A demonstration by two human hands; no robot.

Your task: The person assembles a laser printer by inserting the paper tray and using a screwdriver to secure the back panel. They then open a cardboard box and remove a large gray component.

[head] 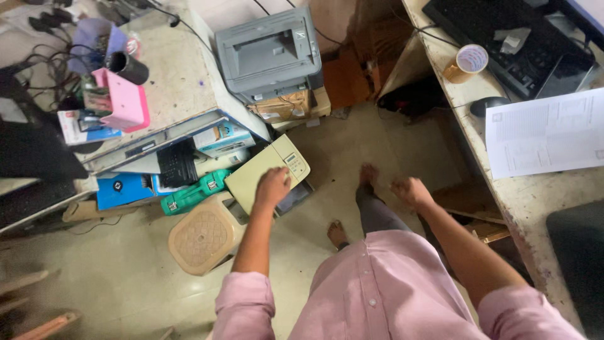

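I look down at my own body in a pink shirt, barefoot on a tiled floor. My left hand (274,186) rests on top of a beige printer (267,170) that sits tilted on a tan plastic stool (202,238). My right hand (410,191) hangs in the air above the floor, fingers loosely curled, holding nothing. A grey printer (270,53) stands on a cardboard box further ahead.
To the left is a desk (182,82) with a pink holder (126,101), a black cup, cables and stacked boxes beneath. On the right a desk (522,195) carries a keyboard (503,38), a tape roll (469,62), a mouse and a paper sheet (544,132).
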